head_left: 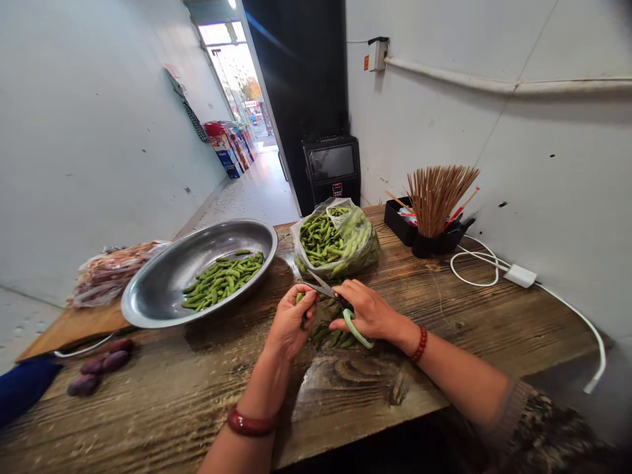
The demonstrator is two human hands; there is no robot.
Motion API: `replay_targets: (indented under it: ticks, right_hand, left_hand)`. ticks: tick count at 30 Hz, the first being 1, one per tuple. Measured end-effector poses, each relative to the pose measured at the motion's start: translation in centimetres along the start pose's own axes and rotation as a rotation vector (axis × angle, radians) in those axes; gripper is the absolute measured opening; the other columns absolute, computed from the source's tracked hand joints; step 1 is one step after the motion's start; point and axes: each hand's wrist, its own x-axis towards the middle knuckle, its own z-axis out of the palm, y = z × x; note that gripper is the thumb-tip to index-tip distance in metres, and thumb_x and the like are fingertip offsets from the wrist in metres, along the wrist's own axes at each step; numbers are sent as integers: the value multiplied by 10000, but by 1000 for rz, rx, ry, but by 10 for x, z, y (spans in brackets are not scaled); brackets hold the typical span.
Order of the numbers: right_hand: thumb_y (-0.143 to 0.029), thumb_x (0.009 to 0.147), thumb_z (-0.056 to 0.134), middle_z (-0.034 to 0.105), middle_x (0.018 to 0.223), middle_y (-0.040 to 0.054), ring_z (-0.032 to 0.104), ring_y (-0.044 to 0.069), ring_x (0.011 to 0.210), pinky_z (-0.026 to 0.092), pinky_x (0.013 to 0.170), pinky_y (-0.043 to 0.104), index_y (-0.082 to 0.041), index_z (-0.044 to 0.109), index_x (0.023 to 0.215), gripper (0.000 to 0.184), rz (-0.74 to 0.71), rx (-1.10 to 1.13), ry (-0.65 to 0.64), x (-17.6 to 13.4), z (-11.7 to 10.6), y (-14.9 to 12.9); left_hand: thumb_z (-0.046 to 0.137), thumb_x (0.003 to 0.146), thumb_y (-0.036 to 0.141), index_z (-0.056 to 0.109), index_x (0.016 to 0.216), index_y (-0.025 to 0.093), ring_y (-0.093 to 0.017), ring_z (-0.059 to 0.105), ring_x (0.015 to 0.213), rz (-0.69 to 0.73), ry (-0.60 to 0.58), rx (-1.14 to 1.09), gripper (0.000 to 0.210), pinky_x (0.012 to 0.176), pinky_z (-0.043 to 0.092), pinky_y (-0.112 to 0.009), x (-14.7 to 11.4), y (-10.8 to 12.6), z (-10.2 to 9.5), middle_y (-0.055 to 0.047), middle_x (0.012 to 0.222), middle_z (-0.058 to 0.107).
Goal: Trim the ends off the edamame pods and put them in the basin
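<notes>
My left hand [291,317] is closed on a green edamame pod [299,299], only part of which shows between the fingers. In my right hand [368,309] is a pair of scissors [356,329] with pale green handles. Their blades are parted and point left, close to my left fingertips. Loose pods [340,338] lie on the wood under my hands. Just beyond, a clear plastic bag [368,247] stands full of edamame. To the left, a wide metal basin [153,289] holds a heap of pods [224,280].
Purple-skinned oval produce [101,363] and a bag of pinkish food [116,270] lie left on the wooden table [207,395]. At right are a black holder [429,245] of wooden skewers [439,197] and a white cable [573,309]. A dark screen device [332,164] stands behind.
</notes>
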Motion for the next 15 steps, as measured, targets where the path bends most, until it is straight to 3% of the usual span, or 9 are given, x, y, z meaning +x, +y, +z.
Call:
replay_targets:
  ticks: [6,15]
  right_hand:
    - [-475,761,739,565,941,71,498,225,858,441,760,342,-171,525,1142,532,-20,7,6,0,1,0]
    - [-406,810,708,558,881,49,489,202,814,426,717,300,-181,540,987,331,-4,-39,-14,0,4,3]
  left_hand:
    - [795,678,286,528,778,152,-13,369,433,2,-13,1,315,356,236,-109,-1,-1,2,31,673,575]
    - [799,666,295,522,776,169,-15,359,413,-10,-17,25,324,342,225,-103,-1,3,1,62,617,520]
